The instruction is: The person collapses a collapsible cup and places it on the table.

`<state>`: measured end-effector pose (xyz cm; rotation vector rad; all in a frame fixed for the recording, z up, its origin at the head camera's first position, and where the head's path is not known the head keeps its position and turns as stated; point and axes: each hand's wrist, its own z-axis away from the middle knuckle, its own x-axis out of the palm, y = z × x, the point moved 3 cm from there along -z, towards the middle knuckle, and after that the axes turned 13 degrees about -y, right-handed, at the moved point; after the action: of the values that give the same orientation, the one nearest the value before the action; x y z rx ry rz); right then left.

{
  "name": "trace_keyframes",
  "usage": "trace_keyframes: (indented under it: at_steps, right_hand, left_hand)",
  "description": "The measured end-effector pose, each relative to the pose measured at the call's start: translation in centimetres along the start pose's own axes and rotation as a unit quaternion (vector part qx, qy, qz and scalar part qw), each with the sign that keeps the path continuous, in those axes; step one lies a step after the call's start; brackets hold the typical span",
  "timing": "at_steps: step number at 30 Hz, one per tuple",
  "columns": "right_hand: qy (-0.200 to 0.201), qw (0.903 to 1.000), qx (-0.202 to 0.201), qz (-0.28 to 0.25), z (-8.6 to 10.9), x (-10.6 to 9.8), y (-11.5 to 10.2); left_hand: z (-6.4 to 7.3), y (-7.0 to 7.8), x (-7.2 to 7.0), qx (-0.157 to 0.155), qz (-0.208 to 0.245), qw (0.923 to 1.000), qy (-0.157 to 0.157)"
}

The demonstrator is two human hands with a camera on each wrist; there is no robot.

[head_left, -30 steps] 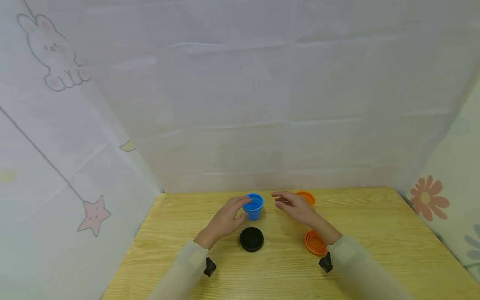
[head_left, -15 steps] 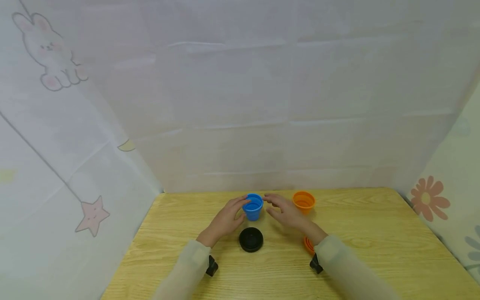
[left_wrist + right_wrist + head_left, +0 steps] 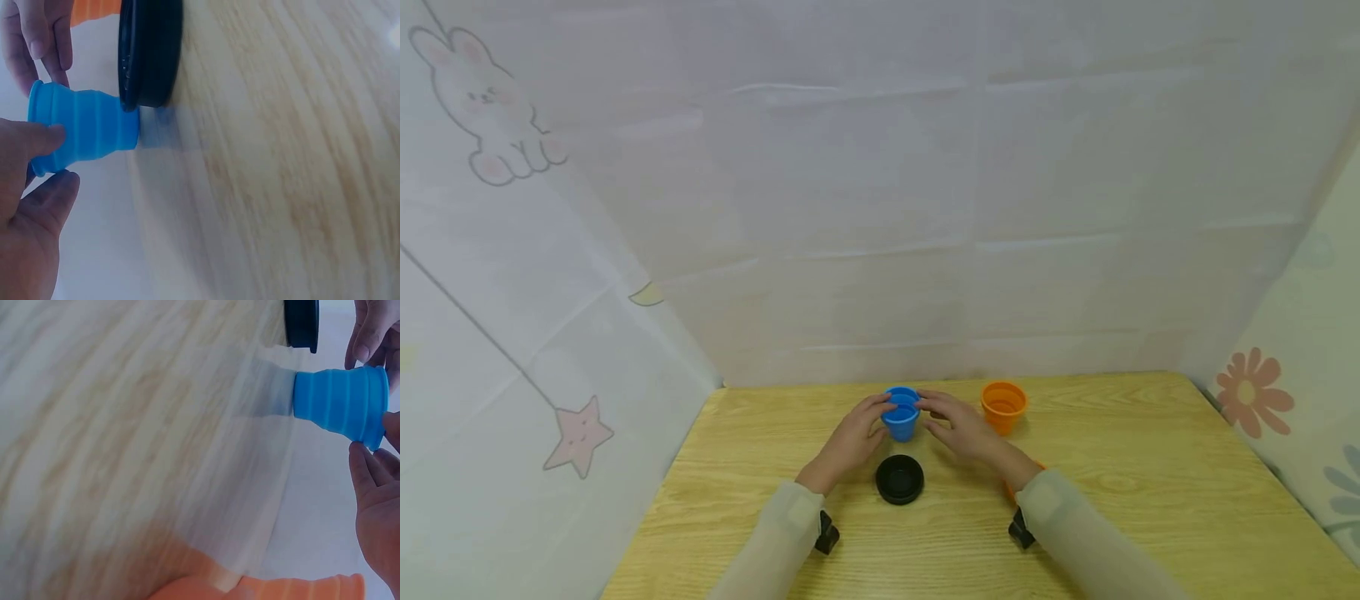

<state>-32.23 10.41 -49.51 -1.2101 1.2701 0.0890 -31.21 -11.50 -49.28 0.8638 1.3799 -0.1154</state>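
Note:
A blue collapsible cup point(image 3: 900, 425) stands upright and unfolded on the table. On its left, my left hand point(image 3: 850, 435) has its loosely bent fingers at the rim and its thumb by the near side. My right hand point(image 3: 961, 429) reaches from the opposite side, fingertips right at the rim. In the left wrist view one left fingertip overlaps the ribbed wall of the cup point(image 3: 90, 125). The right wrist view puts the right fingertips point(image 3: 357, 451) at the flared rim. A round black piece point(image 3: 899, 480), low and dished, lies in front of the cup.
An orange collapsible cup point(image 3: 1003, 407) stands unfolded behind the right hand. Under the right wrist an orange disc-like piece point(image 3: 1011, 492) is mostly hidden. The wooden table point(image 3: 760, 417) ends at a pale cloth backdrop point(image 3: 865, 300).
My right hand has moved left from near the orange cup to the blue cup's rim, uncovering the orange cup. The left hand has stayed beside the blue cup.

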Motion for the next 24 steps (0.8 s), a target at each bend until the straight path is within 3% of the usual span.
trace_keyframes:
  at_steps: [4,9,13,17,21,24]
  right_hand:
    - [0.017,0.9997,-0.016,-0.012,-0.1,-0.2,-0.5]
    - [0.066,0.9962,-0.043,-0.036,0.1,-0.9,-0.8]
    - [0.106,0.9917,-0.062,-0.039,0.5,-1.7,-1.3]
    - [0.129,0.9884,-0.074,-0.034,1.3,-2.4,-1.9]
    - [0.135,0.9879,-0.071,-0.026,2.4,-2.9,-2.3]
    - [0.118,0.9906,-0.053,-0.043,3.5,-2.9,-2.4]
  left_hand:
    - [-0.1,0.2,-0.4,0.003,0.013,0.9996,0.026]
    - [0.2,1.1,-1.4,0.02,0.077,0.9961,0.039]
    - [0.3,1.9,-1.9,0.032,0.131,0.9902,0.036]
    - [0.4,2.9,-2.3,0.041,0.154,0.9865,0.037]
    - [0.6,4.1,-2.4,0.037,0.176,0.9834,0.026]
    - [1.0,5.2,-2.4,0.031,0.194,0.9805,0.007]
